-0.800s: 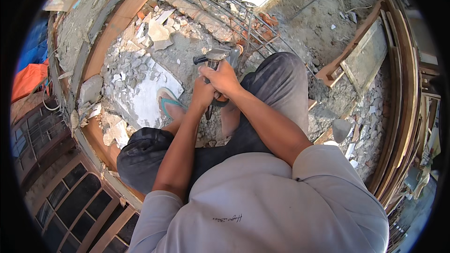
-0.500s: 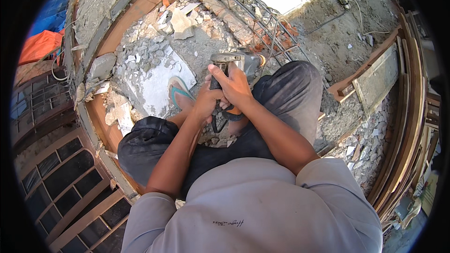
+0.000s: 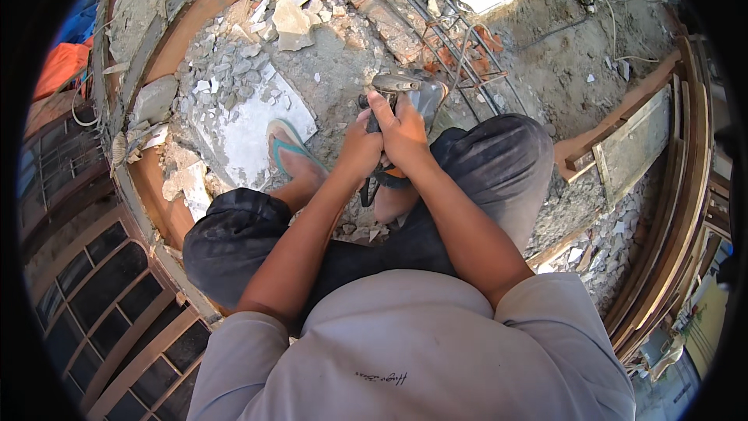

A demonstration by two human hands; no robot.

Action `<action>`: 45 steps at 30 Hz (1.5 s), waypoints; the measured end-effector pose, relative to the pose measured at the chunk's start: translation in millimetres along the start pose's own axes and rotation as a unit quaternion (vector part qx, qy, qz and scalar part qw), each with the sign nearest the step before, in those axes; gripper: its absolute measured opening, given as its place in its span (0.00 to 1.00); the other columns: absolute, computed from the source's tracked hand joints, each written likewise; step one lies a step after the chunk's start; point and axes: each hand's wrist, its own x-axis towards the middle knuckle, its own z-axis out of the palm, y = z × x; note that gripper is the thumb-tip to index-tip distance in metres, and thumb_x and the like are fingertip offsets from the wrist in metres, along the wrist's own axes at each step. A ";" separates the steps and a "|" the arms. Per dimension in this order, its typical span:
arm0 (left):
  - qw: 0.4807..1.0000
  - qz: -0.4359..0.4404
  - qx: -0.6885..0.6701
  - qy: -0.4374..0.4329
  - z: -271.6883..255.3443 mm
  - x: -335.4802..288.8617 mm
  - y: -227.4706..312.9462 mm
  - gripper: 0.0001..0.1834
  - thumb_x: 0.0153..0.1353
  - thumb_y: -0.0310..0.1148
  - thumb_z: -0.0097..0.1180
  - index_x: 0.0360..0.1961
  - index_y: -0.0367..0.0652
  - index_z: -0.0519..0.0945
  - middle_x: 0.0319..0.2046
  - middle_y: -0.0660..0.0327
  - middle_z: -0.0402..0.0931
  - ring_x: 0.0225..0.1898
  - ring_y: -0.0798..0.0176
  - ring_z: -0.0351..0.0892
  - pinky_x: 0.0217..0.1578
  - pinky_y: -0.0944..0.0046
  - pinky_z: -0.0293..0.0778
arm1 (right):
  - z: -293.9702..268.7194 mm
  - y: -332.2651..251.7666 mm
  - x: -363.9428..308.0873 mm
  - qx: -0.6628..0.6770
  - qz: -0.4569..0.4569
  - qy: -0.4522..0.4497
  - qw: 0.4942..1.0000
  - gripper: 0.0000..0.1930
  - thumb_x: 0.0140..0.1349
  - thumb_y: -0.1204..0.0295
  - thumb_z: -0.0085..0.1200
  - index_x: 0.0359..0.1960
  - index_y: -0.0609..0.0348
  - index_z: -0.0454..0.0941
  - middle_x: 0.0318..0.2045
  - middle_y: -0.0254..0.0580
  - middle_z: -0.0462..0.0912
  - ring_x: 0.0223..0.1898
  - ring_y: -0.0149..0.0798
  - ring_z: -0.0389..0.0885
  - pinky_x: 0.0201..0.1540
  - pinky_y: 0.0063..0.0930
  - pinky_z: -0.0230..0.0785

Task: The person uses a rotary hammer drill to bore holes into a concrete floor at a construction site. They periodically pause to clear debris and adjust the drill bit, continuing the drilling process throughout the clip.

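Note:
Between my knees is a black-and-orange power tool [image 3: 401,82] with a grey metal head; much of its body is hidden by my hands, so its exact kind is hard to make out. My right hand [image 3: 404,139] is closed over its upper body, the thumb pointing up toward the metal head. Lower and to the left, my left hand [image 3: 361,148] is wrapped against the tool's side, touching the right. A dark cord or strap loop hangs beneath them. The tool's head points away from me, above the grey ground.
My sandalled foot [image 3: 290,150] stands on a white slab [image 3: 241,148] at the left. Rubble [image 3: 234,70] lies beyond it. A rebar cage [image 3: 436,27] runs ahead. Wooden planks [image 3: 686,210] are stacked at the right; a framed window grille [image 3: 117,304] lies at lower left.
The view has shifted slightly. My hands keep their hold on the power tool, which has tilted a little and appears slightly farther right and higher.

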 end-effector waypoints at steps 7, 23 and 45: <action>0.986 0.061 0.154 -0.003 -4.9 60.7 -36.6 0.12 0.64 0.30 0.64 0.43 0.32 0.85 0.25 0.59 0.84 0.24 0.67 0.82 0.26 0.60 0.73 | 8.3 40.2 42.9 0.104 0.054 0.009 0.993 0.32 0.77 0.47 0.64 0.55 0.71 0.75 0.46 0.59 0.89 0.46 0.49 0.89 0.56 0.45 0.80; 0.997 0.017 0.013 -0.071 -66.6 -37.6 -26.0 0.18 0.58 0.18 0.60 0.51 0.32 0.80 0.30 0.60 0.81 0.28 0.66 0.80 0.29 0.65 0.71 | 31.0 5.2 -37.6 0.027 -0.049 -0.077 0.995 0.27 0.78 0.52 0.63 0.51 0.73 0.78 0.40 0.55 0.91 0.43 0.48 0.89 0.54 0.43 0.78; 0.991 -0.121 0.004 -0.063 -59.2 15.7 19.0 0.47 0.53 0.26 0.62 0.75 0.19 0.63 0.25 0.57 0.80 0.23 0.63 0.78 0.29 0.65 0.72 | 32.9 -20.6 9.0 0.109 0.066 -0.048 0.991 0.35 0.77 0.46 0.63 0.51 0.77 0.75 0.35 0.55 0.88 0.21 0.37 0.85 0.18 0.34 0.78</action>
